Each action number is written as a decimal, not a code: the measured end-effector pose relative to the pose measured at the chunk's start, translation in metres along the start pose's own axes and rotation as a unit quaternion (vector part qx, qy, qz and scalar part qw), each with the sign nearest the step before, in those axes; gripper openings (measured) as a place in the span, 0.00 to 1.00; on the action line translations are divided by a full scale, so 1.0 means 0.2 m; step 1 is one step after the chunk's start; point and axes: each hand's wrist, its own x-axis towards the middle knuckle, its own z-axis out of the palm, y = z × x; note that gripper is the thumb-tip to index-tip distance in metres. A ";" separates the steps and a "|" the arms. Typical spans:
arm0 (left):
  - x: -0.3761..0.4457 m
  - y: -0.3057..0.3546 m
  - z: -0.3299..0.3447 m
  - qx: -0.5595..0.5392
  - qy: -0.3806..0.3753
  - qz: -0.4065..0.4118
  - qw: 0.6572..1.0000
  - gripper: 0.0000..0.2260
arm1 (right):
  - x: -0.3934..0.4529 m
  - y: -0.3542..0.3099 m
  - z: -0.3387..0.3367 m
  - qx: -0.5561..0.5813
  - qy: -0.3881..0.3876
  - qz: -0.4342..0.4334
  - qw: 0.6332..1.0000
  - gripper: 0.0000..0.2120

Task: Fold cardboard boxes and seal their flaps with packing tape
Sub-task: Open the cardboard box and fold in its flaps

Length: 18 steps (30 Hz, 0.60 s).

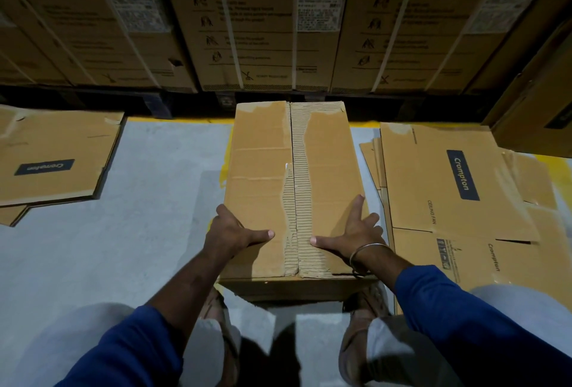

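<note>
A folded box (294, 188) stands on the grey floor (148, 200), its two top flaps closed and meeting at a centre seam where the paper skin is torn away, baring the corrugation. The left hand (230, 231) grips the box's near left edge, thumb flat on the top, fingers over the side. The right hand (353, 235) lies spread flat on the top, right of the seam, a bangle (366, 252) at its wrist. Left of the box lies a flattened carton (55, 157); right of it, a pile of flat cartons (458, 188). Behind the box stand strapped big cartons (257, 24).
</note>
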 end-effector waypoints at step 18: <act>-0.19 0.12 -0.09 0.165 0.095 0.113 0.975 0.50 | -0.19 -0.21 -0.13 -0.065 0.080 -0.201 0.974 0.34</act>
